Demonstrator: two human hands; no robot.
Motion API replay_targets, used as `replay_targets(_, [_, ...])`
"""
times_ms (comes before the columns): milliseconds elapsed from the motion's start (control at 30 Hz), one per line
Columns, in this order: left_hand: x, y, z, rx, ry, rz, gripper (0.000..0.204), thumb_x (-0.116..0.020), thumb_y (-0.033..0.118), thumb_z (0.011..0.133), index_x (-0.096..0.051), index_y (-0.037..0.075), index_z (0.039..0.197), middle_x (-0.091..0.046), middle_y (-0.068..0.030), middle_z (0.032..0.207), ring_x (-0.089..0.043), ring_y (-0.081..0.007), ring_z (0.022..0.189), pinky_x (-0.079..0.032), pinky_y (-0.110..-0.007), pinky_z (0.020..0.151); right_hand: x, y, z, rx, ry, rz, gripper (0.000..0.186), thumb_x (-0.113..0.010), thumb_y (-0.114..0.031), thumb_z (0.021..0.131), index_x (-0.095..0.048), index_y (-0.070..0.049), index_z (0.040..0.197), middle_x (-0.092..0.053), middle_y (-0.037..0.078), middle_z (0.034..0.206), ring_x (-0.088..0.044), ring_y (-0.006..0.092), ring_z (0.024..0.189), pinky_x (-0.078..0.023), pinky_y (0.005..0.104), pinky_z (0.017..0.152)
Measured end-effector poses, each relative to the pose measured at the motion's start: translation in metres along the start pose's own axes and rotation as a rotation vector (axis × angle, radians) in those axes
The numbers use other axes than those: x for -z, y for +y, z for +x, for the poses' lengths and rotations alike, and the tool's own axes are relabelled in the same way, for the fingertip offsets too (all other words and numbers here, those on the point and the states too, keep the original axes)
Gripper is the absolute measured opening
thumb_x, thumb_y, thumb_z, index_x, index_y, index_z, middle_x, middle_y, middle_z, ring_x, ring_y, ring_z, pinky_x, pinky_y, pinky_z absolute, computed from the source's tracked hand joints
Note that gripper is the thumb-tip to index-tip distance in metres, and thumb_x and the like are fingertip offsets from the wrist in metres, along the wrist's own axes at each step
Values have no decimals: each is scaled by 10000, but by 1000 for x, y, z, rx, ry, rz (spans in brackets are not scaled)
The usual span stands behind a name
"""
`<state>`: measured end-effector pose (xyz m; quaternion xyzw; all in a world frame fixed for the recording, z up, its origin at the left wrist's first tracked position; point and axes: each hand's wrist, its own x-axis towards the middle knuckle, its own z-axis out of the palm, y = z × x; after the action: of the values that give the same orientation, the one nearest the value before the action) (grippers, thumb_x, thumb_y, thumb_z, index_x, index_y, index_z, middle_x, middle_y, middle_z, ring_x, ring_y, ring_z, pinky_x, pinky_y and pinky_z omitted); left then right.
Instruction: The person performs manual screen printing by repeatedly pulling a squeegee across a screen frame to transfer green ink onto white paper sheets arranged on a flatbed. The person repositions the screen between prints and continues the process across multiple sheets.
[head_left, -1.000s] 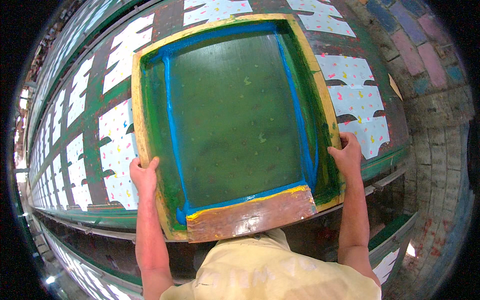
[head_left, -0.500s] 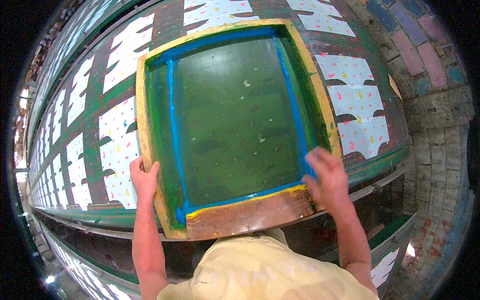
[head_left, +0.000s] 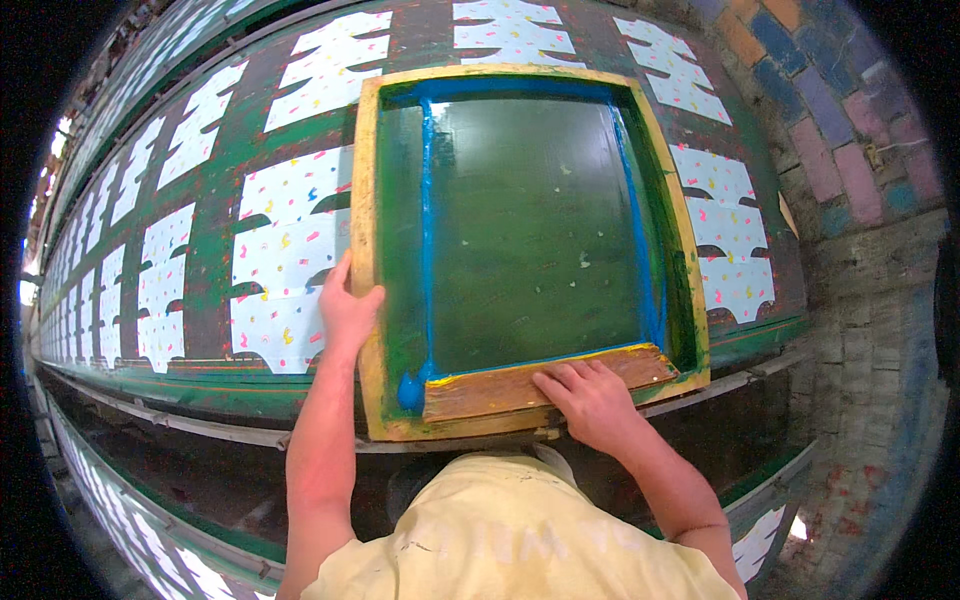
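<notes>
A wooden screen-printing frame (head_left: 365, 210) with a dark green mesh (head_left: 520, 220) lies before me on the long table. Blue ink lines the mesh's sides and far end. My left hand (head_left: 350, 308) grips the frame's left rail, thumb on top. Along the near end, inside the frame, rests a wide brown wooden squeegee (head_left: 480, 398) with yellow along its upper edge. My right hand (head_left: 590, 400) is closed over the squeegee right of its middle, fingers on top; the thumb is hidden. A blob of blue ink (head_left: 410, 390) sits at the near left corner.
White cut-out fabric pieces (head_left: 290, 265) with small coloured prints lie in rows across the green-and-brown table (head_left: 210, 250). More pieces (head_left: 725, 230) lie just right of the frame. A rail (head_left: 200, 425) runs along the table's near edge. Brick paving (head_left: 860, 290) is at the right.
My right hand has moved from the frame's near right corner onto the squeegee. The frame appears farther right and straighter in view. My left hand still holds its left rail.
</notes>
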<state>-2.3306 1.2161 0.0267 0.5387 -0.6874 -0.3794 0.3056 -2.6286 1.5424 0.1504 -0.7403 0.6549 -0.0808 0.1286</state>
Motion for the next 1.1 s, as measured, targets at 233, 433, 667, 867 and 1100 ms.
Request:
replay_targets(233, [-4, -6, 2, -75, 74, 8, 848, -868, 63, 815, -628, -56, 1619, -728, -234, 1498, -724, -314, 1374, -561, -421, 1196, 19, -11, 12, -122, -95, -24, 548, -792, -3, 801, -820, -133, 1332, -823, 112, 1207, -782, 375, 1105, -616, 512, 997])
replay_targets(433, [-7, -6, 1, -57, 64, 3, 859, -855, 45, 805, -618, -53, 1625, -709, -244, 1506, -705, -343, 1400, -547, -434, 1213, 0, -23, -10, -192, -61, -57, 563, -788, -8, 784, -821, -140, 1331, -818, 92, 1294, -788, 351, 1156, -613, 504, 1021])
replay_targets(667, [-4, 0, -3, -123, 62, 48, 831, -848, 69, 816, -609, -49, 1603, -694, -254, 1459, -631, -442, 1401, -504, -524, 1221, -23, -8, 0, -103, 181, -132, 581, -780, -46, 808, -801, -154, 1378, -792, 94, 1371, -768, 357, 1253, -609, 520, 1044])
replay_targets(867, [-3, 1, -6, -124, 52, 141, 827, -862, 49, 809, -607, -55, 1589, -674, -249, 1440, -634, -443, 1369, -509, -525, 1196, -10, 57, 81, -55, 220, -125, 525, -758, -34, 831, -788, -123, 1347, -779, 116, 1292, -771, 353, 1125, -605, 507, 971])
replay_targets(1100, [-5, 6, -12, -173, 129, 280, 792, -911, 29, 826, -635, -38, 1566, -701, -228, 1414, -653, -433, 1323, -531, -527, 1162, 15, 176, 238, -14, 280, -180, 459, -733, 26, 844, -798, -133, 1269, -768, 116, 1174, -764, 364, 1067, -603, 497, 950])
